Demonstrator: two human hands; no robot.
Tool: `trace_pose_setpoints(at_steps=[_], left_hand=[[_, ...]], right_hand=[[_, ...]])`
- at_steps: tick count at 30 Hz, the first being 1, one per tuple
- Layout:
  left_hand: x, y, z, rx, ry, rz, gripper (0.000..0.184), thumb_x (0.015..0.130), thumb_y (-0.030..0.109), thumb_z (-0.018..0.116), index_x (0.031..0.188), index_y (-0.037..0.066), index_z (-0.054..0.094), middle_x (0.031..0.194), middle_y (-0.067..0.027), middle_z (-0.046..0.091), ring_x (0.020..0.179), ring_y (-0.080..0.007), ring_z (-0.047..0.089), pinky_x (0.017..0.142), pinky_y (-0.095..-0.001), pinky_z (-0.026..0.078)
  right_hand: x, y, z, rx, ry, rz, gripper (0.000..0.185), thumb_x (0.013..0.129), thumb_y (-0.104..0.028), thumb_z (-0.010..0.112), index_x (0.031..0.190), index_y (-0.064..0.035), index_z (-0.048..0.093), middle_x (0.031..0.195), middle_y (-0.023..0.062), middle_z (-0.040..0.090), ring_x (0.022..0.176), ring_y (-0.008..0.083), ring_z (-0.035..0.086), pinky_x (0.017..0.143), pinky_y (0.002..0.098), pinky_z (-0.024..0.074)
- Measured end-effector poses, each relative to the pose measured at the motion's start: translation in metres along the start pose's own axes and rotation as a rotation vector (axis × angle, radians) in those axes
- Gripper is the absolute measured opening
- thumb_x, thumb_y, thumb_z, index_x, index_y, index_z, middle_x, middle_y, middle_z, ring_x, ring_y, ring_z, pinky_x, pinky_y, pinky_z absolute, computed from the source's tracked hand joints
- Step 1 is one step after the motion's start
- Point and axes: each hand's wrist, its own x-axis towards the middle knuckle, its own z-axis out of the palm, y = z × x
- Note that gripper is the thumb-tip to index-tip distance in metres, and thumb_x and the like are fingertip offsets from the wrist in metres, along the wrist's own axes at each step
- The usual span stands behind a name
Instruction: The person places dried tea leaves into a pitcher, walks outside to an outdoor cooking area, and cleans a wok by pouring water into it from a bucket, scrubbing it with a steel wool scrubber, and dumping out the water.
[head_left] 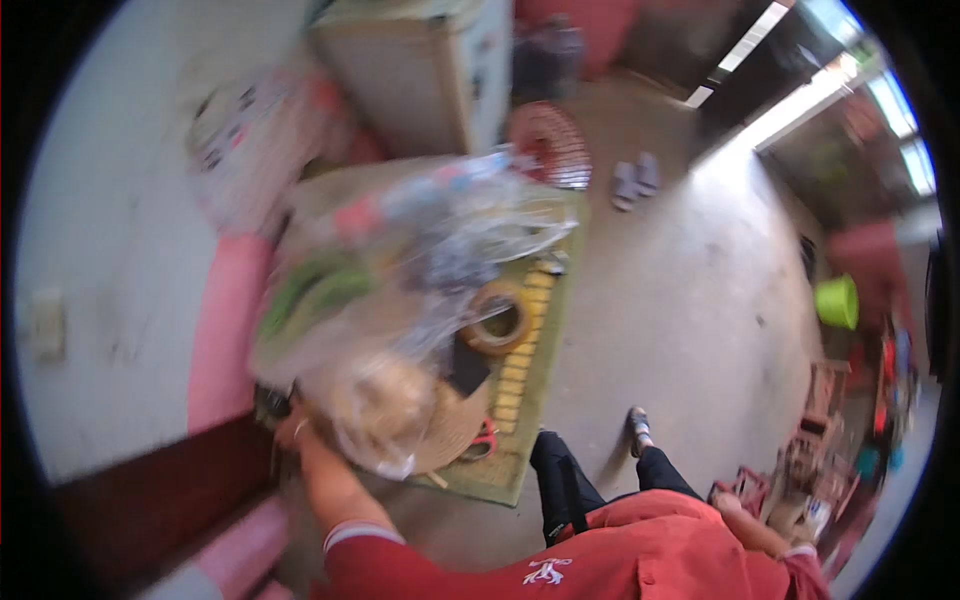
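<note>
My left hand (290,428) reaches to the near left corner of the table, beside a small dark object (270,402). Blur and the angle hide whether its fingers grip that object. Close to it, clear plastic covers a straw-coloured rounded thing (385,395). On the table also lie a roll of brown tape (497,318), a black flat piece (466,370) and red-handled scissors (482,440). My right hand (728,503) hangs low at my right side, near a dark red object (748,484); its fingers are not distinct.
The green-covered table (555,330) carries heaped plastic bags (420,230) and a blurred green thing (312,292). A white cabinet (395,75) and red woven basket (550,145) stand beyond. Slippers (636,182) lie on the floor; a green bucket (837,302) and wooden stools (820,440) are right.
</note>
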Motion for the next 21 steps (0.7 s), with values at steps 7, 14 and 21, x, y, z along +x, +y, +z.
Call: trace_pose_setpoints(at_steps=[7, 14, 21], left_hand=[[-0.016, -0.043, -0.073, -0.179, -0.147, -0.066, 0.107, 0.056, 0.079, 0.054, 0.126, -0.002, 0.042, 0.127, -0.0215, 0.044, 0.115, -0.0337, 0.046, 0.095, -0.0438, 0.039], [-0.086, -0.133, -0.005, -0.4, -0.066, 0.43, 0.06, 0.077, 0.051, 0.048, 0.106, -0.001, 0.056, 0.105, -0.0233, 0.056, 0.094, -0.0347, 0.056, 0.081, -0.0425, 0.045], [-0.398, -0.16, 0.078, 0.377, -0.674, 1.227, 0.035, 0.079, 0.035, 0.049, 0.092, 0.003, 0.059, 0.091, -0.0191, 0.06, 0.077, -0.0307, 0.06, 0.069, -0.0411, 0.048]], right_hand=[[-0.028, -0.033, -0.042, 0.174, -0.012, 0.024, 0.028, 0.081, -0.024, 0.044, 0.092, -0.011, 0.066, 0.095, 0.0157, 0.064, 0.089, 0.0301, 0.062, 0.073, 0.0428, 0.0501], [-0.013, -0.005, -0.033, 0.36, 0.098, -0.016, 0.028, 0.081, -0.023, 0.044, 0.094, -0.0111, 0.067, 0.095, 0.0133, 0.065, 0.091, 0.0281, 0.062, 0.076, 0.0397, 0.0499], [0.048, 0.087, -0.052, 0.512, 0.129, -0.118, 0.024, 0.075, -0.016, 0.05, 0.09, -0.0084, 0.067, 0.095, 0.0138, 0.065, 0.09, 0.0289, 0.062, 0.077, 0.0404, 0.049]])
